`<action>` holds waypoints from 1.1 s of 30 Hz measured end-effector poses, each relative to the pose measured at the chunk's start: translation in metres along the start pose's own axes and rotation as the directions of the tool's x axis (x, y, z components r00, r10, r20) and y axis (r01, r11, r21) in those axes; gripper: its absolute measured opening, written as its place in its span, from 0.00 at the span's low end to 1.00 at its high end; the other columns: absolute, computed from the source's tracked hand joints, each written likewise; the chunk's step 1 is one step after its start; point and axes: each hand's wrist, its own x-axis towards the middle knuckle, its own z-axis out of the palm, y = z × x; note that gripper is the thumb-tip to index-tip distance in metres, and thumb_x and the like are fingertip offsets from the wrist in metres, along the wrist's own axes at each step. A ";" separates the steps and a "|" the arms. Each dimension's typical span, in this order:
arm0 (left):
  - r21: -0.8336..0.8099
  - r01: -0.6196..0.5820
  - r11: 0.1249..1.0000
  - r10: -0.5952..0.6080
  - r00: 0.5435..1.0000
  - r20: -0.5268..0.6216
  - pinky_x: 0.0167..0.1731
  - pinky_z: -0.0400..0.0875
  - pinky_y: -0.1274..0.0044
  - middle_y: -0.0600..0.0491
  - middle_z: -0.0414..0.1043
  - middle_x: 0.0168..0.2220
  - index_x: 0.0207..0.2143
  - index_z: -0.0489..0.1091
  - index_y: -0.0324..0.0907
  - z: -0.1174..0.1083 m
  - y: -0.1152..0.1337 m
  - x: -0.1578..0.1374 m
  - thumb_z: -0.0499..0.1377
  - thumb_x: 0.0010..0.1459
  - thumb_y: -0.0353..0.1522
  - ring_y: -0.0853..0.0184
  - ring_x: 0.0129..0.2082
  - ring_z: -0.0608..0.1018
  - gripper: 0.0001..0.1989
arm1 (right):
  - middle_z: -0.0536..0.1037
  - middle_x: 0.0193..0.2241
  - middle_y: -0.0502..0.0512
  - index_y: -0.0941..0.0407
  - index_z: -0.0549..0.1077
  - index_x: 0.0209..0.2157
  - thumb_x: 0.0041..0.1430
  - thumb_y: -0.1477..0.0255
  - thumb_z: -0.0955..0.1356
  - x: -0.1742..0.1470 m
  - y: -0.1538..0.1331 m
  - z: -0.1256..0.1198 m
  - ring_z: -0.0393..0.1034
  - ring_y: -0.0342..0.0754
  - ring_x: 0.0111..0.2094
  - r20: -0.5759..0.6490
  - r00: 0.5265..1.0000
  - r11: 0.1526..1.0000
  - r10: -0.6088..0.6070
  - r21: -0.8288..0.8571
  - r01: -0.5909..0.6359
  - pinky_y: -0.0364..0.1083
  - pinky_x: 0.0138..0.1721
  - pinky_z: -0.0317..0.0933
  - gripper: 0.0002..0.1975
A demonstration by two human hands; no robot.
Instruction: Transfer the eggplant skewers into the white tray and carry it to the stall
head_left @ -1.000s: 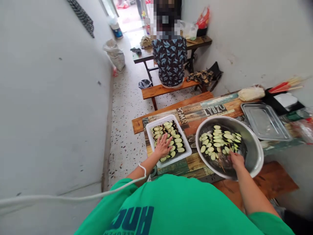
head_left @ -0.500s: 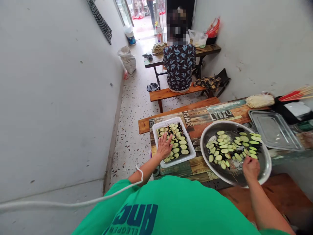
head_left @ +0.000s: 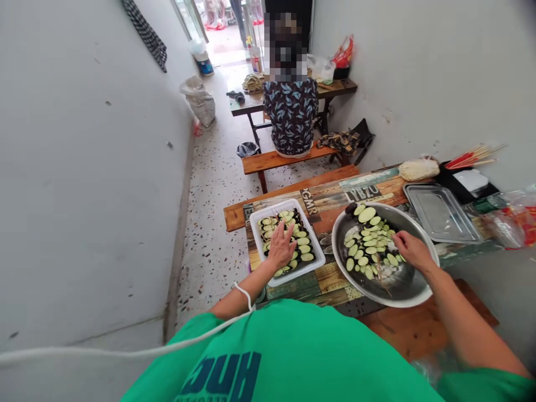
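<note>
My left hand [head_left: 281, 245] lies with fingers spread over skewered eggplant slices [head_left: 305, 249] in a white plastic tray [head_left: 295, 275]. These slices are pale green with dark skin and lie in rows. To the right stands a wide metal bowl [head_left: 408, 296] with more eggplant slices [head_left: 368, 251] on thin sticks. Over the bowl's right side, my right hand [head_left: 412, 251] is closed, thumb and fingers pinched at the end of a skewer of eggplant slices [head_left: 367, 215]. That skewer slants up and left toward the bowl's far rim; the stick itself is mostly hidden.
Right of the bowl are a metal tray [head_left: 441, 212], a wrapped pale bundle [head_left: 419, 168], red-ended sticks [head_left: 464, 159] and plastic bags [head_left: 513, 220]. A person [head_left: 290, 117] sits on a bench [head_left: 268, 162] ahead, back turned. A white cable [head_left: 167, 347] crosses my left arm.
My right hand has moved up within the bowl, and the skewered slices have swung from its right side to its far left. My left hand stays on the tray. The view has shifted right.
</note>
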 end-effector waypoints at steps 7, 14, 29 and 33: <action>-0.154 -0.067 0.986 0.069 0.998 0.006 0.65 0.52 0.64 0.41 0.41 0.70 0.68 0.46 0.39 -0.022 0.002 -0.012 0.47 0.66 0.43 0.59 0.69 0.49 0.32 | 0.75 0.25 0.55 0.55 0.72 0.28 0.57 0.60 0.66 0.048 -0.145 -0.025 0.68 0.49 0.29 0.490 0.741 0.772 -0.459 -0.193 0.606 0.44 0.32 0.55 0.13; -0.242 -0.243 0.939 0.293 0.937 0.193 0.62 0.58 0.63 0.40 0.48 0.68 0.65 0.53 0.41 -0.008 -0.002 -0.046 0.53 0.63 0.41 0.55 0.66 0.57 0.31 | 0.78 0.25 0.54 0.56 0.75 0.23 0.45 0.70 0.70 0.067 -0.297 0.005 0.71 0.48 0.31 0.764 0.423 0.441 -0.488 -0.203 0.874 0.44 0.35 0.61 0.04; -0.233 0.524 0.819 -0.447 0.838 0.314 0.42 0.71 0.71 0.46 0.76 0.42 0.55 0.62 0.40 0.022 0.008 -0.025 0.62 0.54 0.47 0.58 0.42 0.78 0.31 | 0.66 0.59 0.62 0.57 0.74 0.46 0.57 0.73 0.67 0.091 -0.344 0.075 0.57 0.56 0.60 0.224 0.358 0.349 -0.907 -0.078 0.934 0.57 0.60 0.49 0.14; -0.295 0.441 0.848 -0.399 0.896 0.193 0.45 0.70 0.71 0.47 0.75 0.40 0.48 0.68 0.40 0.021 -0.004 -0.011 0.59 0.60 0.39 0.61 0.43 0.77 0.17 | 0.74 0.48 0.66 0.61 0.69 0.50 0.61 0.73 0.62 0.054 -0.283 0.107 0.67 0.54 0.50 0.085 0.837 0.841 -0.541 0.071 0.537 0.52 0.52 0.60 0.16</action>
